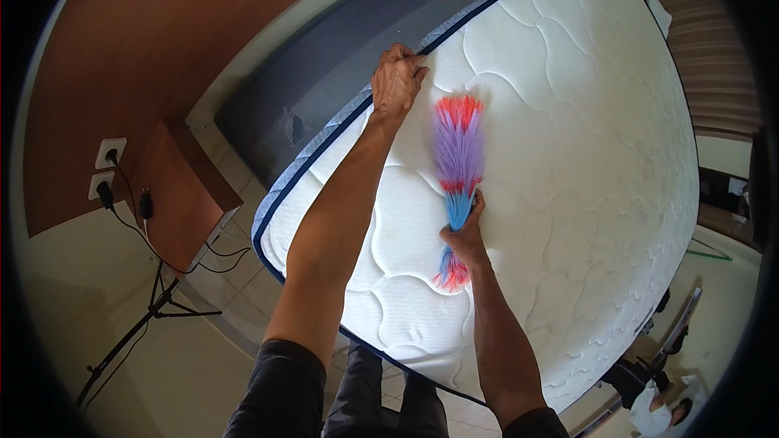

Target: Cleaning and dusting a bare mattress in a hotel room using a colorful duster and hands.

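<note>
A white quilted mattress [584, 152] with dark blue piping and a grey-blue side fills the middle of the view. My left hand [397, 80] is bent over its upper left edge, gripping the piped border. In my right hand [467, 228] is a bristle duster [459, 140], held around its blue part. Its purple and red bristles lie against the mattress top, pointing away from me. A shorter pink and blue tuft sticks out below my right wrist.
A dark grey bed base [328, 67] shows beyond the mattress, beside a brown wood panel [152, 30]. Plugs and cables hang from wall sockets [111, 153] at left, near a black tripod stand [159, 304]. Brown curtains [700, 42] hang at right. Another person [657, 404] is at lower right.
</note>
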Action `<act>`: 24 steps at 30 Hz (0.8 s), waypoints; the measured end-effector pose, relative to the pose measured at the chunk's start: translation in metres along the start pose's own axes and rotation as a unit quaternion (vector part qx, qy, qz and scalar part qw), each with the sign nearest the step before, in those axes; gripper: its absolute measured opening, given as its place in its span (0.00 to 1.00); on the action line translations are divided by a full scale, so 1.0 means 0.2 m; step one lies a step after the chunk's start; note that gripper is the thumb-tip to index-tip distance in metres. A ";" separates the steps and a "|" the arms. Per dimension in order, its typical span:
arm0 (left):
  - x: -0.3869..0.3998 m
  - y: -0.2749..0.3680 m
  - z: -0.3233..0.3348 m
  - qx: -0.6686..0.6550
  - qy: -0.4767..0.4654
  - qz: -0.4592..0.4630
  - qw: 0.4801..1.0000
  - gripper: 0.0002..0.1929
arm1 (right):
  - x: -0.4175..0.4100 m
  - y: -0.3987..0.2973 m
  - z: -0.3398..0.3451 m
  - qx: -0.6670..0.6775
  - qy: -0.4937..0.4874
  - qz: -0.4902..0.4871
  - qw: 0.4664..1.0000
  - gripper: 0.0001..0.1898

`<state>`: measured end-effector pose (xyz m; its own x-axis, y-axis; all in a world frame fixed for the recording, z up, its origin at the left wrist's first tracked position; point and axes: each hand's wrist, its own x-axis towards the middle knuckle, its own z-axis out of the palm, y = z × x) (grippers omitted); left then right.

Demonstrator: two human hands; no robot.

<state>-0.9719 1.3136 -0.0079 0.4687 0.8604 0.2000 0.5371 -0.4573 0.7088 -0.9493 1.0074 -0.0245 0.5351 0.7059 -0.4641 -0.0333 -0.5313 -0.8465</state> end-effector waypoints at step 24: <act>-1.10 -0.01 -0.46 -0.131 0.095 -0.214 0.963 0.11 | 0.00 0.02 -0.02 -0.017 -0.005 -0.040 0.999 0.52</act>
<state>-1.1406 1.1453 0.0085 0.0944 0.9945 -0.0457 0.4461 -0.0012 0.8950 -0.9463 1.0038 -0.0269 0.5262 0.7519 -0.3973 0.0381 -0.4876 -0.8723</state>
